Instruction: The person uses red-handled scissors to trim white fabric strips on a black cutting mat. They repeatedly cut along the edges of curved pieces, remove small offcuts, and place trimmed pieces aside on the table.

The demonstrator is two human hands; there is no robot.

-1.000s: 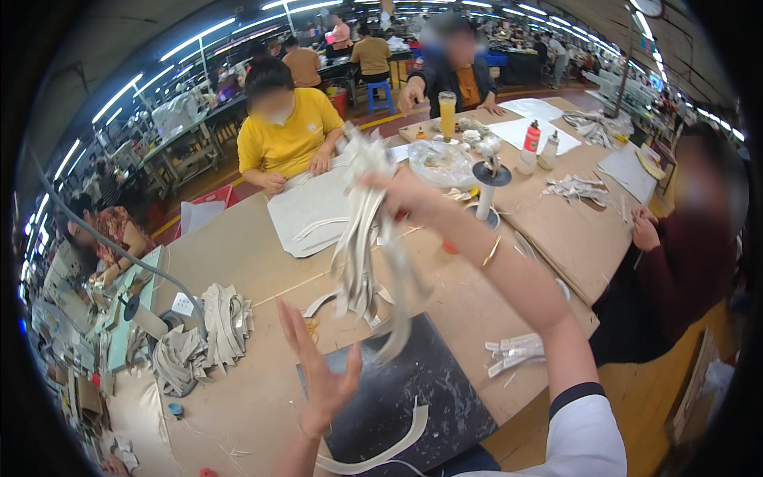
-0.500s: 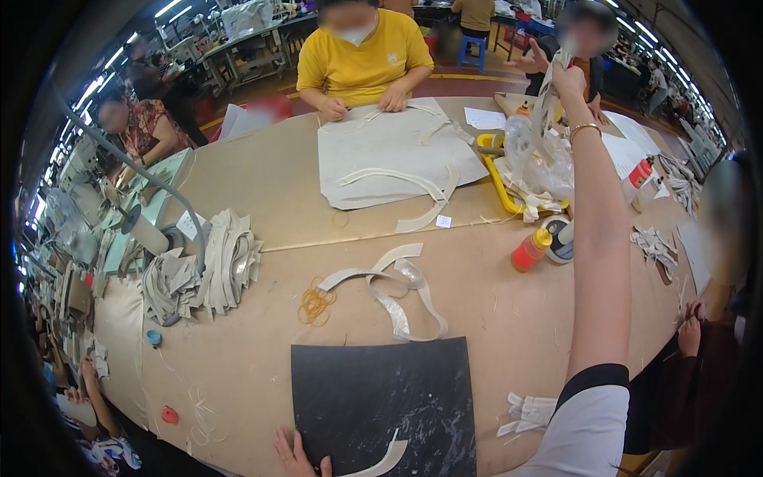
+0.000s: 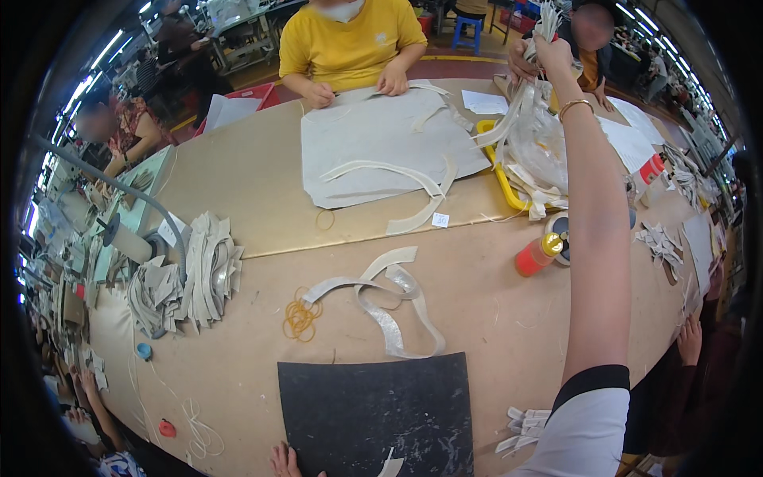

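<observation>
- Bundle of pale strips (image 3: 547, 22): one, high in the upper right of the frame; its strips overlapped too closely to count. Its long axis ran near upright, with tips fanned toward the top edge and tails trailing to the lower left.
- Right hand (image 3: 555, 57): clenched round that bundle, its arm stretched up from the lower right.
- Co-worker's hand (image 3: 520, 65): one, at the bundle's left side; touching or just beside it, I could not tell which.
- Left hand (image 3: 281, 461): at the bottom edge, fingers by the left side of one black mat (image 3: 373, 405); mostly cut off, so whether it grasped anything could not be told.
- Strip end (image 3: 391, 467): one, on the mat at the bottom edge, pointing up.
- Loose strips (image 3: 381, 306): at least three, curved and crossing in the centre, above the mat.
- Rubber bands (image 3: 302, 318): one tangle, left of those strips, too mixed to count.
- Strip piles (image 3: 211, 270): two, side by side, left of centre.
- Yellow tray (image 3: 509, 192): one, upper right, below the bundle.
- Yellow-capped bottle (image 3: 534, 256): one, red, tilted, right of centre.
</observation>
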